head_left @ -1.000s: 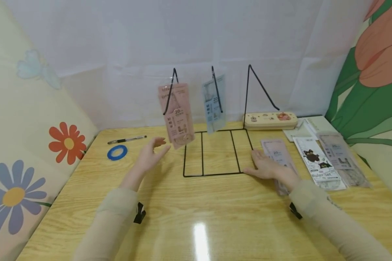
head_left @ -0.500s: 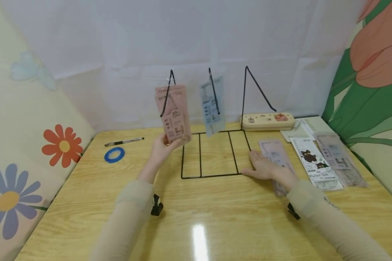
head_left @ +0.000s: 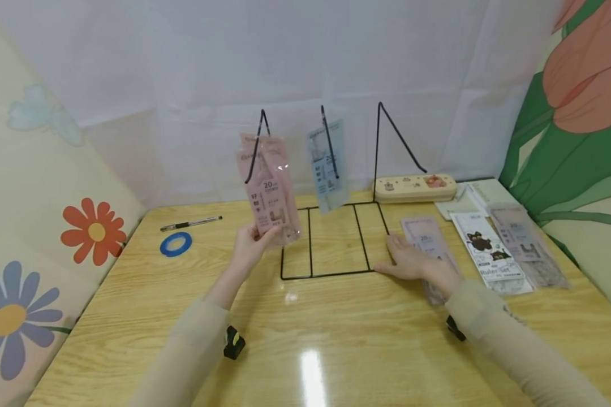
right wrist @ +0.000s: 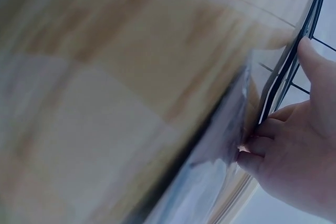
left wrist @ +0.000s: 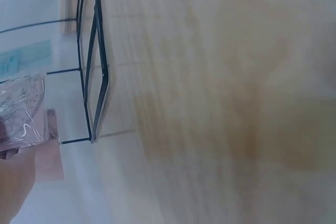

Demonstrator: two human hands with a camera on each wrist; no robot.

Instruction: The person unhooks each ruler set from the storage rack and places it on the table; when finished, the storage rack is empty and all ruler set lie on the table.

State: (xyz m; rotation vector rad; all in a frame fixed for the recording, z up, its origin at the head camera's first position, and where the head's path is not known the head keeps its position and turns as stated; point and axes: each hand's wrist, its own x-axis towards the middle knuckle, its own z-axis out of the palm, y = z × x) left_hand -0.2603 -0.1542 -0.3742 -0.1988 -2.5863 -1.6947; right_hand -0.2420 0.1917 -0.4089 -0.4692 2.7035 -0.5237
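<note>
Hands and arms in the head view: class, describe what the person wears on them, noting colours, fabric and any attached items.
Both arms wear long, close-fitting sleeves of pale beige, slightly sheer fabric, the left sleeve and the right sleeve ending at the wrists. The left hand and right hand are bare, with no gloves or rings visible. A small black device with a yellow spot sits under the left wrist, and a small black device under the right.

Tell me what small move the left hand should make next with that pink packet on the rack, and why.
Probably let go and draw back. The left hand pinches the bottom of the pink packet, which already hangs from the left hook of the wire rack, like the blue packet beside it. The right hand rests flat at the rack's base, steadying it.
</note>
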